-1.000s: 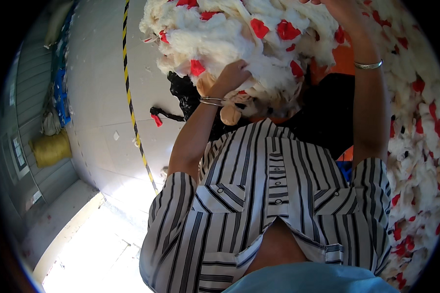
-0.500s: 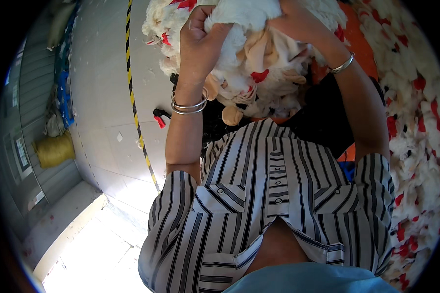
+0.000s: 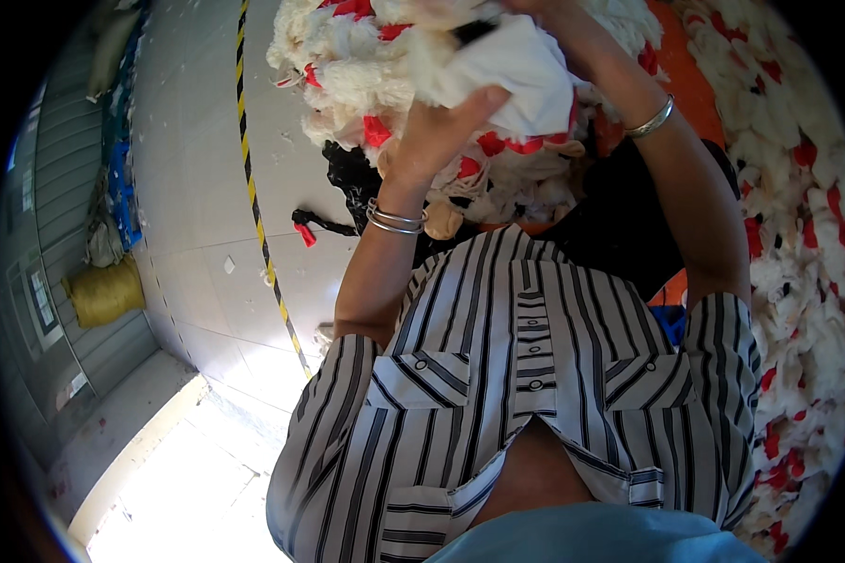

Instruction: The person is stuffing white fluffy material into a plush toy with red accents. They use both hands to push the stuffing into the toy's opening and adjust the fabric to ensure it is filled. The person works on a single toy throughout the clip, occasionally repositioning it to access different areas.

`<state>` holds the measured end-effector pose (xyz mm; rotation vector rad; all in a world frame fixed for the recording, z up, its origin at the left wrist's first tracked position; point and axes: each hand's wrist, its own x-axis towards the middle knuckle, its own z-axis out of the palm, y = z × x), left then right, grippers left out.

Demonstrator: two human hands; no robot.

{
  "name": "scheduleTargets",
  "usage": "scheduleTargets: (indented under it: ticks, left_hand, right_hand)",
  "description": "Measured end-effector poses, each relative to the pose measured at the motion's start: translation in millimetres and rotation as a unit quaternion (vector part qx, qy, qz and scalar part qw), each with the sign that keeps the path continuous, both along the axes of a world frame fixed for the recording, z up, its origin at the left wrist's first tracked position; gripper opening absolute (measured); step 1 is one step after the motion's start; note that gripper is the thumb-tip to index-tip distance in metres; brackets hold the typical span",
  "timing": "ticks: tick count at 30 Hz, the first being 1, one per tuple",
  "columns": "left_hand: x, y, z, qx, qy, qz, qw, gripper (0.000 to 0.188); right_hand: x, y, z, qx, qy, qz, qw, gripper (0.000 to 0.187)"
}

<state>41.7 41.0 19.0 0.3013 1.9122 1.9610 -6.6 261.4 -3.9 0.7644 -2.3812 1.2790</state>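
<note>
Hands (image 3: 438, 139) forward, at white cloth (image 3: 524, 80)

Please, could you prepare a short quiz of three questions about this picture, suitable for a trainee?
1. True or false: the person's left hand is holding a white piece.

2. Which colours has the striped line on the floor?
A) green and white
B) yellow and black
C) blue and red

3. Fill the gap: the stacked silver bangles are on the person's ____ wrist.

Key: 1. True. 2. B. 3. Left.
</note>
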Motion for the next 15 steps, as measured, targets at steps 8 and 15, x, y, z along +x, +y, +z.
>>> scheduleTargets:
  ticks: [8,15]
  left_hand:
    - [-17,-18,-2,-0.019,-0.012,0.066,0.998,0.030]
    - [-28,-30,28,-0.183,0.000,-0.062,0.981,0.044]
  right_hand:
    - [31,-20,92,0.007,-0.287,-0.035,0.957,0.034]
    - [28,-18,58,-0.074,-0.192,-0.068,0.976,0.026]
